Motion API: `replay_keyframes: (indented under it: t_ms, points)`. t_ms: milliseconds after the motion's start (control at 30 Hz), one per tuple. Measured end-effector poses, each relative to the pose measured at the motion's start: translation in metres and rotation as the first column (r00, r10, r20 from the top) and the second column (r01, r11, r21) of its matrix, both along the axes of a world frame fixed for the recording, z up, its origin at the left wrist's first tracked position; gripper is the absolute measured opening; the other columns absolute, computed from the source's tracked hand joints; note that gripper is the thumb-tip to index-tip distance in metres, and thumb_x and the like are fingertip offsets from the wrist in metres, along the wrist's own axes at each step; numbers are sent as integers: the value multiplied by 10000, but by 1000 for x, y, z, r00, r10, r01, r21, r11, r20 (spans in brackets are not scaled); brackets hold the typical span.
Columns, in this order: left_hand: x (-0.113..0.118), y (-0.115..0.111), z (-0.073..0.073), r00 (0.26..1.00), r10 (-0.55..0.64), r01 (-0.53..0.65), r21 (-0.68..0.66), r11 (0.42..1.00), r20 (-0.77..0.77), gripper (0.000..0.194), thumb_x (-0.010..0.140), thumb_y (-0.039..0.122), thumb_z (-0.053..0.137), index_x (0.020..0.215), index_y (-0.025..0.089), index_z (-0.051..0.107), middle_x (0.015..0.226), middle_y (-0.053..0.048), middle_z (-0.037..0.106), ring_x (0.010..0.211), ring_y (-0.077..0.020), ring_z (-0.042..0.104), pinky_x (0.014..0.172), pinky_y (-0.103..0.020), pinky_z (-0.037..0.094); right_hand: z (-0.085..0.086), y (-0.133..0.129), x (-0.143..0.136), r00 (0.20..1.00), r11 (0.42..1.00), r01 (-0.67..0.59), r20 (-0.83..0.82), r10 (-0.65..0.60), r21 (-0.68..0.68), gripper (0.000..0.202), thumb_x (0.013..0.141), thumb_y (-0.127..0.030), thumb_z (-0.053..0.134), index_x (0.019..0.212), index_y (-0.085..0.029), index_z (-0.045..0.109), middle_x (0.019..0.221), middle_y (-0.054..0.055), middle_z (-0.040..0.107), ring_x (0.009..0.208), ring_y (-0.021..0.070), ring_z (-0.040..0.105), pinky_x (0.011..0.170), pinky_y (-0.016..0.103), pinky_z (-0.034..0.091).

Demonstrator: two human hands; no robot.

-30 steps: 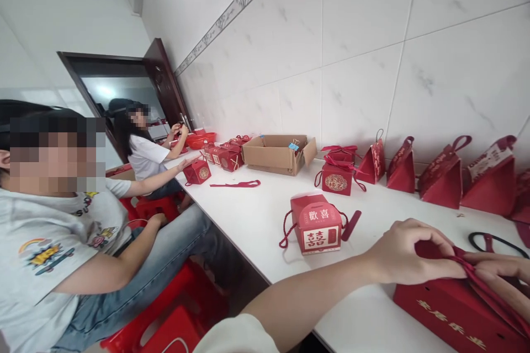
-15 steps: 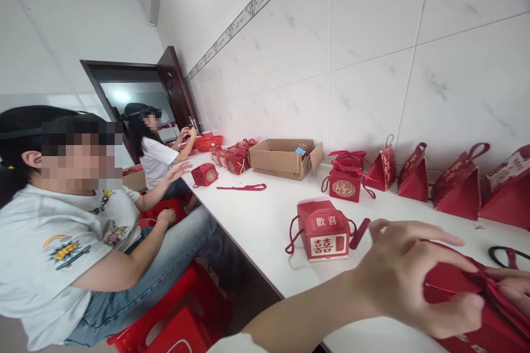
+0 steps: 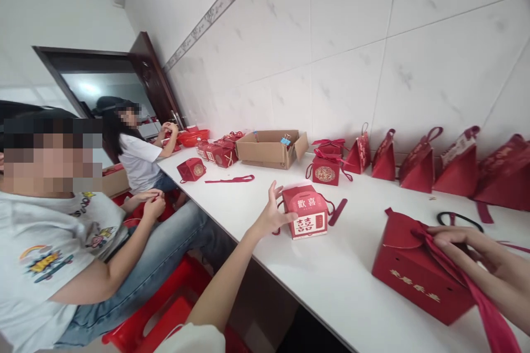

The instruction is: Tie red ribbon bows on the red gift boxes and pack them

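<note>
My left hand [image 3: 273, 216] reaches to the left side of a red box with a white label [image 3: 308, 219] and rope handles; its fingers are spread, the thumb at the box's front. At the right, my right hand [image 3: 472, 248] pinches the dark red ribbon [image 3: 445, 256] on top of a larger red box [image 3: 414, 265] with gold characters. This box stands on the white table [image 3: 351, 298], near its front edge. Part of the right fingers is hidden behind the ribbon.
Red triangular boxes [image 3: 418, 165] line the wall. Behind stand a ribboned box [image 3: 326, 170], an open cardboard box [image 3: 265, 153] and a small red box [image 3: 191, 169]. A black ring [image 3: 459, 215] lies right. Two people sit at the left.
My left hand has left the large box and moved left to the labelled box. The view has shifted right. The nearer person's raised hand has come down to the other hand.
</note>
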State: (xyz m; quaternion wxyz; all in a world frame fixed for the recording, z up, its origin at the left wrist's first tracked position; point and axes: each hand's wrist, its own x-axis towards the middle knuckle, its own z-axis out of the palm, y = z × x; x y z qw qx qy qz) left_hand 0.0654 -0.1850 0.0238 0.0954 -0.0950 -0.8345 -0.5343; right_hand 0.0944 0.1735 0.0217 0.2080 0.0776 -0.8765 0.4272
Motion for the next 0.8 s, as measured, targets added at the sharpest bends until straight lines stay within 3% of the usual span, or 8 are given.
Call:
replay_keyframes:
  t_ms: [100, 233, 300, 400, 467, 567, 667, 800]
  points:
    - [8, 7, -4, 997, -56, 57, -9, 998, 45, 1178, 551, 409, 784, 1425, 211, 20, 1423, -174, 318, 1282, -290, 384, 1033, -411, 370, 12, -6, 8, 992, 998, -61, 110, 61, -6, 367, 716, -605, 483, 793, -272, 616, 849, 45, 653, 728, 227, 630, 522, 266, 511]
    - [22, 15, -12, 976, 98, -125, -130, 984, -194, 1018, 572, 344, 755, 1381, 227, 148, 1359, -161, 378, 1198, -287, 466, 941, -400, 456, 19, -11, 13, 990, 998, -56, 128, 56, -2, 362, 742, -587, 472, 789, -249, 592, 931, 47, 643, 790, 220, 619, 564, 255, 492]
    - [26, 14, -14, 880, 131, -262, -238, 935, -456, 1005, 537, 333, 763, 1343, 237, 171, 1334, -160, 375, 1223, -311, 432, 960, -428, 436, 21, -11, 15, 990, 998, -64, 125, 64, -2, 357, 759, -578, 464, 786, -244, 586, 954, 48, 639, 823, 221, 611, 574, 251, 482]
    - [29, 9, -12, 630, 56, -424, -282, 861, -775, 1016, 516, 343, 781, 1310, 275, 150, 1278, -147, 372, 1220, -334, 420, 946, -466, 436, 22, -12, 17, 987, 997, -75, 139, 75, -1, 353, 782, -570, 453, 806, -246, 591, 948, 47, 635, 825, 212, 593, 565, 242, 464]
    - [31, 6, -8, 487, 7, -481, -261, 837, -874, 994, 522, 354, 785, 1290, 306, 156, 1238, -122, 375, 1184, -322, 446, 936, -481, 440, 23, -12, 18, 987, 998, -69, 145, 69, -4, 352, 783, -572, 451, 809, -248, 588, 941, 43, 635, 811, 206, 588, 570, 244, 461]
    - [34, 4, -1, 382, -25, -528, -240, 815, -924, 938, 528, 360, 787, 1251, 326, 191, 1203, -97, 379, 1149, -306, 466, 956, -504, 415, 25, -13, 18, 985, 998, -61, 162, 61, -6, 355, 775, -577, 450, 804, -248, 578, 973, 44, 634, 836, 212, 590, 592, 253, 468]
    - [35, 1, 2, 411, 43, -548, -209, 810, -911, 875, 569, 344, 769, 1244, 313, 214, 1253, -110, 339, 1195, -305, 430, 956, -475, 421, 24, -13, 17, 985, 998, -64, 162, 65, -8, 360, 764, -581, 450, 799, -245, 576, 976, 45, 634, 836, 217, 598, 593, 260, 473]
    - [19, -14, 4, 621, 428, -636, -104, 764, -656, 743, 657, 287, 708, 1260, 262, 274, 1258, -116, 365, 1232, -286, 396, 999, -450, 386, 22, -11, 15, 989, 997, -70, 128, 72, -17, 355, 750, -579, 462, 784, -246, 580, 922, 45, 637, 796, 218, 609, 561, 259, 478]
